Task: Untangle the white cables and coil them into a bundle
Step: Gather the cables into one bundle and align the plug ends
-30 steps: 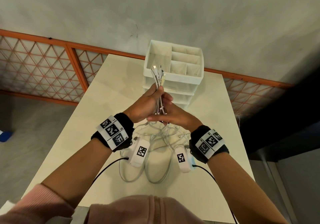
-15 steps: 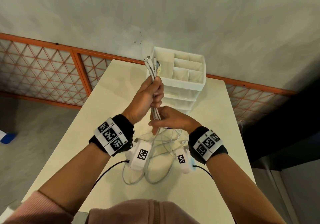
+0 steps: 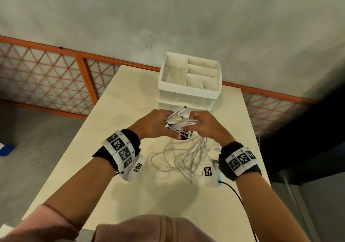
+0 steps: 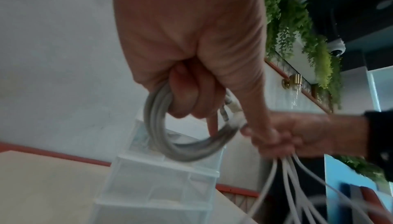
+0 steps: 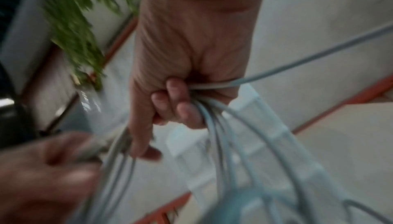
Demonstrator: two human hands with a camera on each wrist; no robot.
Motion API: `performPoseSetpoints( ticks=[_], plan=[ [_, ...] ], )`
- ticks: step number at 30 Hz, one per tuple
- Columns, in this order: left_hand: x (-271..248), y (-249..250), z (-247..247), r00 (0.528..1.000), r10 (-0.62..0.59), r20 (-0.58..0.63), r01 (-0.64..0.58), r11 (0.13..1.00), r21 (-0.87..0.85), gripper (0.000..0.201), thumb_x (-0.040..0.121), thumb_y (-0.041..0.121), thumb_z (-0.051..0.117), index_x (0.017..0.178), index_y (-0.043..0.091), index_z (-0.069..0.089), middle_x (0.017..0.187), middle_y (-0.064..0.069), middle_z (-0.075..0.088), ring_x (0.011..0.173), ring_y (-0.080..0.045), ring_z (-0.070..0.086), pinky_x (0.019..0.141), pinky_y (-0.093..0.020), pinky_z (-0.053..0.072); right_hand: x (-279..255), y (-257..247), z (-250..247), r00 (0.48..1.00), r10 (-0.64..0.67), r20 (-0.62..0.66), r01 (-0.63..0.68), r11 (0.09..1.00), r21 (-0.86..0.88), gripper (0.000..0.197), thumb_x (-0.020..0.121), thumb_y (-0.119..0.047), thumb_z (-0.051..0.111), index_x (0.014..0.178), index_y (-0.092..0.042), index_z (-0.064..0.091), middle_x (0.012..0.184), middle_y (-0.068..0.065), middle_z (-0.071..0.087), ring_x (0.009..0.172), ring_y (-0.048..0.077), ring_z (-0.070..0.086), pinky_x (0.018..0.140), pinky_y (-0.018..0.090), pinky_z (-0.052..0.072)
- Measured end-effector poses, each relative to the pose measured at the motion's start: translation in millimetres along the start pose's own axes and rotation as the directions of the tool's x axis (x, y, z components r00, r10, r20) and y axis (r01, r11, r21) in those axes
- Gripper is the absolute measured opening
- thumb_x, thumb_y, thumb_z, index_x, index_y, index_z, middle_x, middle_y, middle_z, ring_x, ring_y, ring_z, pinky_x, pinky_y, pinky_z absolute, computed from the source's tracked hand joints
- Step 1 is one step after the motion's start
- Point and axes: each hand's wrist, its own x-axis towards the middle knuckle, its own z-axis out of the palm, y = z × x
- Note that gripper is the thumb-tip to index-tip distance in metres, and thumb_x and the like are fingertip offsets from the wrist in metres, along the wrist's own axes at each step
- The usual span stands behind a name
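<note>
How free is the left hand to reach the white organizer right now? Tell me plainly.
Probably not free. The left hand has its fingers curled round a loop of the white cables, so it is busy. The path itself looks open: the organizer stands just beyond it on the table.
</note>
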Motion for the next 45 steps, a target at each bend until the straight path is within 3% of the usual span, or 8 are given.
performPoseSetpoints(
  ticks=[6, 12, 17, 22, 31, 37, 41, 45],
  plan=[
    [13, 12, -14, 0.928, 0.161, -0.336, -0.2, 0.976, -0.085, 0.011, 0.088, 0.02, 0.065, 0.079, 0.014, 0.066, 0.051, 0.011, 0.044, 0.044, 0.002, 0.041, 0.048, -0.011, 0.031, -8, -32, -22, 0.997, -0.078, -0.029, 0.081, 0.982, 0.169, 0.022, 0.074, -0.01, 0.079, 0.072, -0.012, 0.056, 0.054, -0.003, 0.055, 0.048, 0.012, 0.05, 0.046, 0.021, 0.042],
    [19, 31, -27, 0.823, 0.156, -0.546, -0.334, 0.911, -0.244, 0.031, 0.086, 0.024, 0.064, 0.062, 0.042, 0.058, 0.044, 0.012, 0.044, 0.047, -0.009, 0.035, 0.051, -0.025, 0.033, -17, 2, -19, 0.985, 0.002, 0.175, -0.032, 0.986, 0.165, 0.012, 0.082, -0.009, 0.071, 0.078, -0.007, 0.06, 0.065, 0.009, 0.06, 0.061, 0.015, 0.06, 0.064, 0.019, 0.05],
    [17, 34, -21, 0.771, 0.042, -0.636, -0.352, 0.859, -0.371, 0.025, 0.088, 0.019, 0.064, 0.066, 0.024, 0.054, 0.042, 0.014, 0.038, 0.045, -0.008, 0.03, 0.049, -0.023, 0.031, -21, 8, -28, 0.967, 0.11, 0.229, -0.104, 0.994, -0.037, 0.02, 0.081, -0.022, 0.073, 0.071, -0.009, 0.062, 0.064, -0.001, 0.059, 0.061, 0.001, 0.056, 0.067, 0.011, 0.042],
    [20, 21, -20, 0.74, -0.141, -0.658, -0.26, 0.842, -0.473, 0.033, 0.089, 0.015, 0.063, 0.061, 0.015, 0.046, 0.042, 0.012, 0.038, 0.041, -0.007, 0.031, 0.043, -0.019, 0.031, -18, 0, -48, 0.992, 0.117, -0.038, -0.122, 0.977, -0.177, 0.038, 0.084, -0.033, 0.068, 0.059, -0.013, 0.049, 0.052, -0.002, 0.048, 0.041, 0.001, 0.046, 0.055, 0.022, 0.037],
    [11, -34, 5, 0.929, -0.268, -0.257, 0.2, 0.945, -0.26, 0.029, 0.066, 0.028, 0.085, 0.075, 0.013, 0.062, 0.045, 0.009, 0.042, 0.04, -0.004, 0.038, 0.049, -0.02, 0.029, -25, -26, -84, 0.981, 0.093, -0.169, -0.136, 0.955, -0.262, 0.036, 0.08, -0.037, 0.072, 0.051, -0.025, 0.054, 0.048, -0.005, 0.044, 0.038, 0.004, 0.04, 0.047, 0.022, 0.031],
    [-6, -10, 10, 0.855, -0.002, -0.518, -0.128, 0.968, -0.214, 0.059, 0.06, 0.033, 0.087, 0.102, 0.02, 0.047, 0.057, 0.012, 0.039, 0.044, -0.004, 0.035, 0.046, -0.017, 0.03, -22, -7, -53, 0.963, 0.246, -0.107, -0.264, 0.806, -0.53, 0.033, 0.082, -0.041, 0.067, 0.065, -0.015, 0.055, 0.062, -0.002, 0.053, 0.067, 0.023, 0.056, 0.06, 0.028, 0.038],
    [-1, 10, 20, 0.923, 0.268, -0.275, -0.241, 0.962, 0.126, 0.07, 0.07, 0.031, 0.081, 0.131, 0.026, 0.045, 0.058, 0.022, 0.051, 0.052, 0.006, 0.05, 0.053, -0.018, 0.035, -16, -11, -22, 0.982, 0.185, 0.046, -0.144, 0.877, -0.458, 0.031, 0.08, -0.038, 0.07, 0.079, -0.007, 0.065, 0.073, 0.006, 0.064, 0.074, 0.025, 0.061, 0.06, 0.029, 0.042],
    [12, -3, 27, 0.981, 0.161, -0.106, -0.161, 0.987, 0.014, 0.049, 0.078, 0.036, 0.073, 0.122, 0.024, 0.056, 0.104, 0.003, 0.071, 0.097, -0.018, 0.065, 0.089, -0.041, 0.05, -15, -28, -12, 0.994, 0.031, 0.105, -0.003, 0.966, -0.257, 0.03, 0.081, -0.028, 0.07, 0.108, -0.016, 0.069, 0.105, 0.007, 0.072, 0.097, 0.022, 0.066, 0.091, 0.038, 0.051]
  ],
)
